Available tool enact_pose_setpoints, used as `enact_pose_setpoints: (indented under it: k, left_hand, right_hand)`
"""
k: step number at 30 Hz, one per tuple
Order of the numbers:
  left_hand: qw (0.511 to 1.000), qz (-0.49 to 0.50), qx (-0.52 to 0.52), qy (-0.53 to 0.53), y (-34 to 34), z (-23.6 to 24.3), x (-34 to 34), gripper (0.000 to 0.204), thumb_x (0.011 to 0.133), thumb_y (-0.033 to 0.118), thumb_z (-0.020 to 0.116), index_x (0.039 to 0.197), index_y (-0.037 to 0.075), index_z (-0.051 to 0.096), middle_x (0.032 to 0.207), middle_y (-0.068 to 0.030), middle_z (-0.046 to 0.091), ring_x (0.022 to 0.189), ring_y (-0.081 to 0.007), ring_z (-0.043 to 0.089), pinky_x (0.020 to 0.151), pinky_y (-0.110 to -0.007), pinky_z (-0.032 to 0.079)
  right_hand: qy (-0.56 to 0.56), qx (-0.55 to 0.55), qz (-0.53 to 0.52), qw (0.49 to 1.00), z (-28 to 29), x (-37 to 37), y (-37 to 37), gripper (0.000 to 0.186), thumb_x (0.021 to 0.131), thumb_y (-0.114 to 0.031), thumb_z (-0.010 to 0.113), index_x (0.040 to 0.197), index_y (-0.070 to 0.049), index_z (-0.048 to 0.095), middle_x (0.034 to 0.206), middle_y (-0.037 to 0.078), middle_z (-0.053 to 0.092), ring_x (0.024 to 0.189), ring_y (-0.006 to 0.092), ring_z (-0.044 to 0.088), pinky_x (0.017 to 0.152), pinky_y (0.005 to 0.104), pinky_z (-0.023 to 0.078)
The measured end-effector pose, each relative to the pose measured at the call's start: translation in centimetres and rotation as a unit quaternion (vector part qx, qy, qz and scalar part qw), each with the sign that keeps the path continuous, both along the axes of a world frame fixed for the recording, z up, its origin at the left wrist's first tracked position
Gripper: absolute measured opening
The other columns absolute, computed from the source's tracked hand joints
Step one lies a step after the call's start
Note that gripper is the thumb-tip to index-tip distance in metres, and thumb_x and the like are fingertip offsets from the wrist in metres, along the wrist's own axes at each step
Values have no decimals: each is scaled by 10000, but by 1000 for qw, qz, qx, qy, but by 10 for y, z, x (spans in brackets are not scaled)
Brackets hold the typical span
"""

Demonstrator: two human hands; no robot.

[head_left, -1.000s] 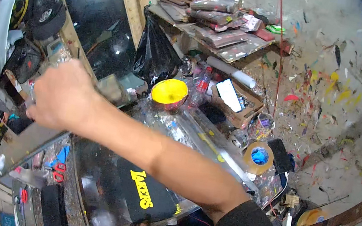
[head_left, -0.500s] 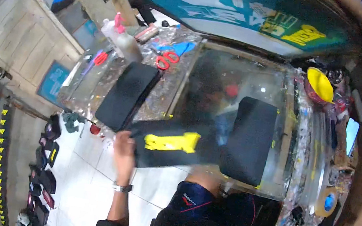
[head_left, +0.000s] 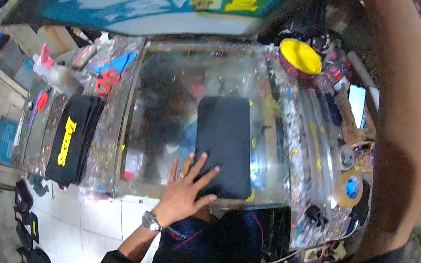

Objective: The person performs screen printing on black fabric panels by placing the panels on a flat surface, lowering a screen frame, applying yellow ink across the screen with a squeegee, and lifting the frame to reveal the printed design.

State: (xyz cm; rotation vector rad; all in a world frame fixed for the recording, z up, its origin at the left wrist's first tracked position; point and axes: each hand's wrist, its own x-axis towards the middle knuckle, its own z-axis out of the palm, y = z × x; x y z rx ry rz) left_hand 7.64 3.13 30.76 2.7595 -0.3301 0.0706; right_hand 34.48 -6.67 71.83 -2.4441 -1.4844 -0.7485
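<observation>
Black panel (head_left: 225, 134): plain, flat on the glass table (head_left: 162, 118), right of its middle, one short end by the near edge. Left hand (head_left: 184, 197), palm down, has come in over its near left corner. We see the fingers spread wide, not gripping: some tips rest on the panel, the outermost on or just over the glass beside it. Right arm (head_left: 409, 126) rises along the right side and leaves at the top; its hand is out of view, so we cannot tell what those fingers hold.

Changes since half a second ago: then the left hand held the printed panel (head_left: 67, 141) by one end, out over the table's near edge. Now we find that piece, yellow lettering up, on the black stack (head_left: 90, 136) at left, which had shown a plain top. The plain panel lay on the glass then too. Screen (head_left: 153, 10) is tilted up at the far side, as before. Red scissors (head_left: 108, 82) lie beyond the stack, unmoved; yellow bowl (head_left: 301, 56) stands at far right.
</observation>
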Motion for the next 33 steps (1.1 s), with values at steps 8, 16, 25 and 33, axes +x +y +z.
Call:
enact_pose_setpoints:
  k: [8,16,25,33]
  left_hand:
    - [998,-15,62,17,-13,-12,9,617,936,552,516,1480,269,450,1614,-105,264,1502,-342,177,1182,-613,68]
    - [998,3,63,18,-12,-2,1,706,915,520,561,1519,205,375,1613,-154,241,1503,-362,152,1191,-593,45]
    - [664,207,-672,-254,5,96,-45,484,994,347,561,1352,57,414,1178,-157,601,1094,-303,615,915,-452,519]
    - [659,375,-652,-2,46,-44,-105,370,983,286,610,1064,-52,484,840,-209,679,717,-268,708,629,-342,601]
  right_hand:
    - [69,76,-53,993,7,5,-14,511,864,-536,588,1126,-122,733,1255,229,631,1172,345,603,992,427,457]
    - [53,105,-129,985,-28,-36,-1,603,777,-541,596,1127,-71,736,1147,128,718,1042,257,698,873,421,525]
    - [1,122,-85,989,-215,-176,-70,451,911,-505,570,994,-68,642,907,132,659,889,294,652,1018,544,355]
    - [244,-45,-9,969,-360,-190,-70,307,885,-204,563,1168,-92,602,841,87,691,821,272,705,910,599,434]
